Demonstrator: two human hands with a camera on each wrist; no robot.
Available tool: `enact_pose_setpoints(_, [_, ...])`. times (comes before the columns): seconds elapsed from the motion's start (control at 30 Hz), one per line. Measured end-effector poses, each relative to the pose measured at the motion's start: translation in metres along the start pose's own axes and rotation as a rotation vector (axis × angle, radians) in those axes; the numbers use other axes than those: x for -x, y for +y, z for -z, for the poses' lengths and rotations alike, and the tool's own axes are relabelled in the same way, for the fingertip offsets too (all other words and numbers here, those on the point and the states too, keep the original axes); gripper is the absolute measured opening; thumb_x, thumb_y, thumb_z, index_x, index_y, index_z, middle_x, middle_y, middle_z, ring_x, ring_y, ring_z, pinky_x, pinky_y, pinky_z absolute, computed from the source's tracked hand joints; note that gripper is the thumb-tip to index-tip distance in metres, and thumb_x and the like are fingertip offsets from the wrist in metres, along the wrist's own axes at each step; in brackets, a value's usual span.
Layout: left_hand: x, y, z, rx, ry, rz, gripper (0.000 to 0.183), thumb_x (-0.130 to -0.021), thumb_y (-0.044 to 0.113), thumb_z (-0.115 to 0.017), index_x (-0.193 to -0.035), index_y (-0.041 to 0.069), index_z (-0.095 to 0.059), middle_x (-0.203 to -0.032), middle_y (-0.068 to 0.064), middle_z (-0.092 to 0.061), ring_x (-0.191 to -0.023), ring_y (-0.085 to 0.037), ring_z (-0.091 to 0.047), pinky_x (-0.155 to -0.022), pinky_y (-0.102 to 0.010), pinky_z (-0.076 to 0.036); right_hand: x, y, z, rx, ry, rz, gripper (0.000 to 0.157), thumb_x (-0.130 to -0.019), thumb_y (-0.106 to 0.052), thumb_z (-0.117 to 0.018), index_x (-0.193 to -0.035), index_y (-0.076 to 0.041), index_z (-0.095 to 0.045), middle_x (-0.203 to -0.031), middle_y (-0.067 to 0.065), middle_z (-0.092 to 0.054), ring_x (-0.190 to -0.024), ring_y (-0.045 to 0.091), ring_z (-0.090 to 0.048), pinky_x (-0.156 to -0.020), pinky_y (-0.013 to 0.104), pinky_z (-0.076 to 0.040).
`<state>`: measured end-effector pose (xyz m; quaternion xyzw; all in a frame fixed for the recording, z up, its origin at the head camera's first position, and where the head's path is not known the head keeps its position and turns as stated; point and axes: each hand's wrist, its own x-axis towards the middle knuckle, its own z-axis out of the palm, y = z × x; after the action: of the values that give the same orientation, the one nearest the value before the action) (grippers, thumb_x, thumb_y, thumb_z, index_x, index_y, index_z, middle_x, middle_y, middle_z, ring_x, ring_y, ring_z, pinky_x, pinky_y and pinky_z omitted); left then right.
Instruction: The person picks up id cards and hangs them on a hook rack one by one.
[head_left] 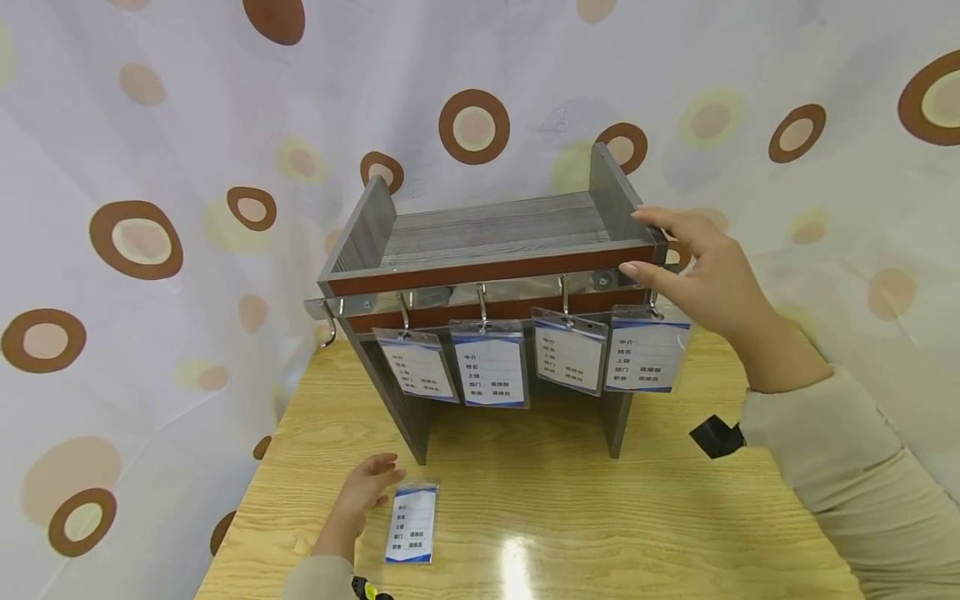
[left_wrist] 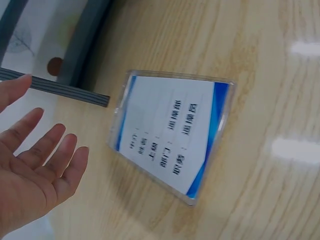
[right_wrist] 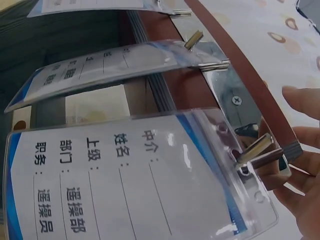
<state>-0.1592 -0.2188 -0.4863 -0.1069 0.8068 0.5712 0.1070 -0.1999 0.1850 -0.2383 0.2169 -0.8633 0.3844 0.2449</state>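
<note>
My right hand [head_left: 708,271] grips the right front corner of a small grey wooden shelf [head_left: 487,265], its thumb over the front and its fingers at the side panel. Along the shelf's front runs a metal hook rail [head_left: 525,287]. Several clear badge holders with printed cards, among them the rightmost badge [right_wrist: 135,175], hang from its hooks. Another badge [left_wrist: 170,130] lies flat on the table, below the shelf's left leg. Beside that badge, my left hand [head_left: 366,492] hovers with relaxed, spread fingers and holds nothing.
The leftmost hook [head_left: 328,325] on the rail carries no badge. The shelf stands on a light wooden table [head_left: 540,500], near its back. Behind it hangs a white cloth [head_left: 540,67] with brown and yellow circles. A small black piece [head_left: 716,437] is by the right sleeve.
</note>
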Motion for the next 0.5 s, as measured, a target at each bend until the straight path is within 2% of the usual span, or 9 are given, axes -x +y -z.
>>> enact_pose_setpoints(0.1, [-0.002, -0.004, -0.003, -0.019, 0.001, 0.002, 0.051, -0.083, 0.018, -0.057, -0.124, -0.006, -0.038, -0.123, -0.028, -0.037, -0.107, -0.040, -0.039, -0.081, -0.048, -0.037, -0.002, 0.004, 0.001, -0.036, -0.008, -0.015, 0.049, -0.078, -0.017, -0.064, -0.124, -0.009, -0.048, -0.127, 0.008, -0.043, -0.117, 0.024, -0.033, -0.088, 0.046, -0.030])
enact_pose_setpoints(0.17, [-0.003, -0.006, -0.005, -0.026, 0.009, 0.008, 0.050, -0.083, 0.016, -0.057, -0.124, -0.007, -0.038, -0.123, -0.029, -0.036, -0.107, -0.041, -0.039, -0.081, -0.048, -0.037, -0.004, 0.006, 0.001, -0.047, -0.009, -0.032, 0.047, -0.079, -0.017, -0.064, -0.123, -0.009, -0.048, -0.127, 0.007, -0.043, -0.118, 0.022, -0.033, -0.089, 0.046, -0.030])
enact_pose_setpoints(0.23, [-0.004, -0.008, -0.006, -0.034, 0.021, 0.017, 0.050, -0.082, 0.015, -0.057, -0.123, -0.007, -0.039, -0.123, -0.029, -0.037, -0.106, -0.040, -0.040, -0.080, -0.046, -0.038, -0.005, 0.011, 0.000, -0.050, -0.010, -0.052, 0.047, -0.079, -0.018, -0.063, -0.123, -0.011, -0.049, -0.127, 0.006, -0.043, -0.118, 0.020, -0.033, -0.082, 0.036, -0.035])
enact_pose_setpoints(0.33, [-0.006, -0.013, -0.009, -0.047, 0.034, 0.030, 0.050, -0.082, 0.016, -0.058, -0.123, -0.007, -0.040, -0.122, -0.029, -0.037, -0.104, -0.039, -0.041, -0.077, -0.044, -0.039, -0.007, 0.018, 0.000, -0.056, -0.006, -0.054, 0.046, -0.080, -0.016, -0.063, -0.123, -0.011, -0.049, -0.127, 0.005, -0.043, -0.116, 0.017, -0.034, -0.074, 0.023, -0.033])
enact_pose_setpoints(0.4, [-0.007, -0.016, -0.010, -0.047, 0.038, 0.036, 0.050, -0.081, 0.016, -0.058, -0.122, -0.007, -0.040, -0.122, -0.030, -0.037, -0.103, -0.038, -0.042, -0.076, -0.042, -0.040, -0.007, 0.022, -0.001, -0.063, -0.001, -0.035, 0.045, -0.080, -0.015, -0.063, -0.123, -0.009, -0.049, -0.128, 0.006, -0.043, -0.114, 0.015, -0.034, -0.067, 0.019, -0.029])
enact_pose_setpoints(0.5, [-0.008, -0.020, -0.010, -0.056, 0.033, 0.035, 0.051, -0.081, 0.015, -0.059, -0.122, -0.008, -0.039, -0.122, -0.031, -0.036, -0.102, -0.038, -0.042, -0.075, -0.041, -0.039, -0.008, 0.025, -0.001, -0.091, 0.002, -0.009, 0.043, -0.079, -0.013, -0.063, -0.120, -0.006, -0.051, -0.128, 0.006, -0.043, -0.111, 0.011, -0.033, -0.066, 0.016, -0.028])
